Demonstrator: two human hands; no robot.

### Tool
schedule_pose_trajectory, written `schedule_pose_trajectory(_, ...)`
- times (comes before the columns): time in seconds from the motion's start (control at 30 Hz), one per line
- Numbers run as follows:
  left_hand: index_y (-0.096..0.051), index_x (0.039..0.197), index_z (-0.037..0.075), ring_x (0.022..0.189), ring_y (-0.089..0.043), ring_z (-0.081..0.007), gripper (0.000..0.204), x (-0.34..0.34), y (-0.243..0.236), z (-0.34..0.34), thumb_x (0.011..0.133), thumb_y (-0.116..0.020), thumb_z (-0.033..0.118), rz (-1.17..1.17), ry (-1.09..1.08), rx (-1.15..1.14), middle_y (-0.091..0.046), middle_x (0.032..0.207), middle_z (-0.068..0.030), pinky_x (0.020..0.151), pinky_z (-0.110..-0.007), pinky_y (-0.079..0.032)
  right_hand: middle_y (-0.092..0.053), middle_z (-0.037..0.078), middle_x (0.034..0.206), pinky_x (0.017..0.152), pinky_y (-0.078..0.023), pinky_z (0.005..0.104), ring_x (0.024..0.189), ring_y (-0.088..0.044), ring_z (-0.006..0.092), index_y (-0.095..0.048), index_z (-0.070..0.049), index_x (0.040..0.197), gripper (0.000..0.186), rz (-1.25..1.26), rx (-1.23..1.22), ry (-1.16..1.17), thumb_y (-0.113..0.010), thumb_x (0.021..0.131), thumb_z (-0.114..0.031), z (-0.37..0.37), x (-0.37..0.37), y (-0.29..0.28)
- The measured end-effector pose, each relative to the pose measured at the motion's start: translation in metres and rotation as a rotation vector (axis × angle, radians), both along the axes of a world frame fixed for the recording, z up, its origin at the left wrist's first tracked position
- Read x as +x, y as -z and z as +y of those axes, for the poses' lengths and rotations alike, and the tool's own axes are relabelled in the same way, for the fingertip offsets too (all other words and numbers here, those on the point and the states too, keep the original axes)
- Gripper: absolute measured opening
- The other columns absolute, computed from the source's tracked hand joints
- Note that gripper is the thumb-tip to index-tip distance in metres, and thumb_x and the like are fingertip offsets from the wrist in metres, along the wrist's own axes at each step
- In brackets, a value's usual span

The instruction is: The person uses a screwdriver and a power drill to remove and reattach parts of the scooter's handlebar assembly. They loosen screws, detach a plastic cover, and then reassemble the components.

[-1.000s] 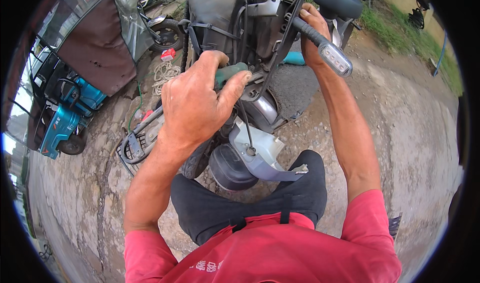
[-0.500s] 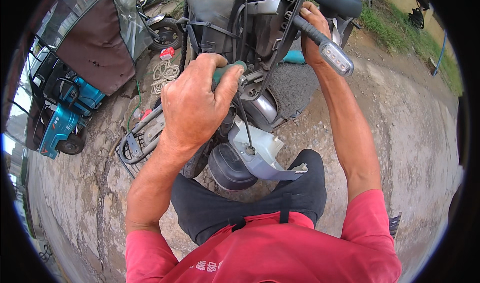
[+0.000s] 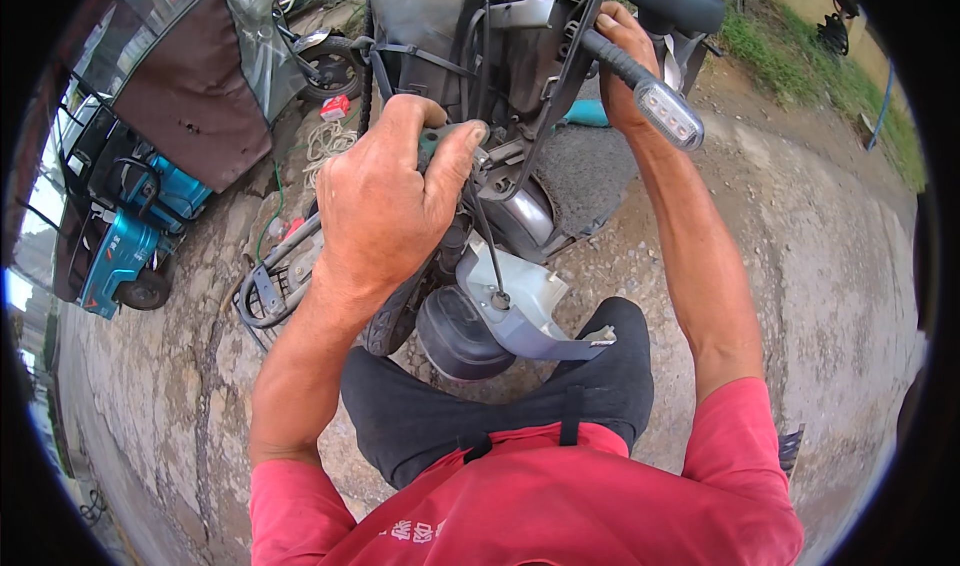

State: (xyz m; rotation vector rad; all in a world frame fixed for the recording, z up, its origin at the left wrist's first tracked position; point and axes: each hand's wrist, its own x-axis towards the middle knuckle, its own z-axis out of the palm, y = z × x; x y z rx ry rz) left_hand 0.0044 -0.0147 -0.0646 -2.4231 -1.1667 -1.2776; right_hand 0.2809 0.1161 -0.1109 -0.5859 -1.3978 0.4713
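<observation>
My left hand point(image 3: 385, 206) is closed on a green tool handle point(image 3: 437, 142), mostly covered by my fingers, at a metal bracket point(image 3: 499, 163) on the scooter's dark front bodywork point(image 3: 425, 26). My right hand point(image 3: 627, 71) is up at the right side of that bodywork, fingers wrapped behind a black stalk with a clear indicator lamp point(image 3: 668, 114); what exactly they grip is hidden. A black cable runs down from the bracket to a pale plastic housing point(image 3: 520, 306), which hangs between my knees beside a rounded black part point(image 3: 460, 336).
A teal three-wheeler point(image 3: 120, 261) with a brown and clear canopy point(image 3: 185, 106) stands at the left, near another vehicle's wheel point(image 3: 330, 71). A metal rack point(image 3: 270, 291), pale rope and a small red box point(image 3: 334, 108) lie on cracked concrete. Grass and a wall are at upper right.
My left hand has shifted slightly and turned around the green handle, its thumb a little further left than a second ago. My right hand has stayed in place.
</observation>
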Motion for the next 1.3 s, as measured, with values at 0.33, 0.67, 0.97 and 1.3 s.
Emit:
schedule_pose_trajectory(0.33, -0.062, 0.11, 0.005, 0.076, -0.068, -0.0387, 0.028, 0.0, -0.005, -0.011, 0.088, -0.076, 0.016, 0.146, 0.103, 0.018, -0.065, 0.097, -0.015, 0.065, -0.046, -0.055, -0.056, -0.004, 0.085, 0.069, -0.043, 0.0272, 0.078, -0.049, 0.0052, -0.066, -0.003, 0.109, 0.03, 0.099, -0.059, -0.098, -0.051, 0.105, -0.029, -0.01, -0.005, -0.005)
schedule_pose_trajectory(0.67, -0.066, 0.097, 0.004, 0.073, -0.07, -0.0329, 0.019, 0.0, 0.005, -0.005, 0.089, -0.078, 0.017, -0.048, 0.06, 0.086, -0.07, 0.086, -0.0133, 0.06, -0.042, -0.054, -0.059, -0.001, 0.091, 0.073, -0.044, 0.027, 0.081, -0.051, 0.0077, -0.067, -0.001, 0.11, 0.032, -0.018, 0.003, -0.014, -0.05, 0.105, -0.027, -0.005, 0.001, -0.003)
schedule_pose_trajectory(0.97, -0.067, 0.097, 0.004, 0.072, -0.07, -0.0313, 0.018, -0.005, 0.005, -0.013, 0.087, -0.079, 0.014, -0.111, 0.054, 0.035, -0.071, 0.088, -0.013, 0.063, -0.039, -0.055, -0.058, -0.001, 0.09, 0.074, -0.045, 0.0277, 0.08, -0.051, 0.008, -0.067, -0.001, 0.111, 0.032, -0.022, -0.008, -0.019, -0.05, 0.106, -0.028, -0.003, 0.004, 0.0)
schedule_pose_trajectory(1.3, -0.066, 0.102, -0.001, 0.063, -0.059, -0.0094, 0.026, -0.052, 0.02, -0.045, 0.092, -0.074, 0.021, -0.597, 0.176, -0.366, -0.066, 0.087, -0.0056, 0.058, -0.024, -0.047, -0.065, 0.004, 0.101, 0.084, -0.048, 0.0311, 0.094, -0.056, 0.011, -0.067, -0.001, 0.121, 0.036, -0.1, 0.055, 0.079, -0.055, 0.105, -0.031, 0.005, 0.013, 0.004)
